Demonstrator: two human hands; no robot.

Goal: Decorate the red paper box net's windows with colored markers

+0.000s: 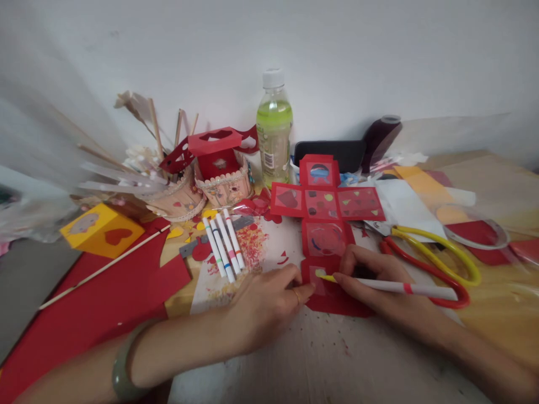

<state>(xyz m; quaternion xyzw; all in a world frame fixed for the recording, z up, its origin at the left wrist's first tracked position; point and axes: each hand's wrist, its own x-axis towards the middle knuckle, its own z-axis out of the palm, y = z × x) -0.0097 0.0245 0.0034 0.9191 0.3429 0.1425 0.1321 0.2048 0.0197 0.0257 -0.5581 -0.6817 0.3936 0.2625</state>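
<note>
A red paper cutout shaped like an unfolded box (324, 221) lies on the white sheet, with pictures on its panels. My right hand (377, 278) is closed around a white marker (404, 287) with a yellow tip, which points at a small pale-yellow patch on the nearest panel. At that panel's left edge, my left hand (273, 297) rests with its fingers bent and pressed on the red paper. Several white markers (223, 244) lie side by side left of the cutout.
A green drink bottle (274, 132) stands behind. Scissors (433, 252) with red and yellow handles lie at the right. Decorated baskets (227, 188), a yellow paper box (101, 230), a thin stick (105, 267) and red paper (113, 303) occupy the left.
</note>
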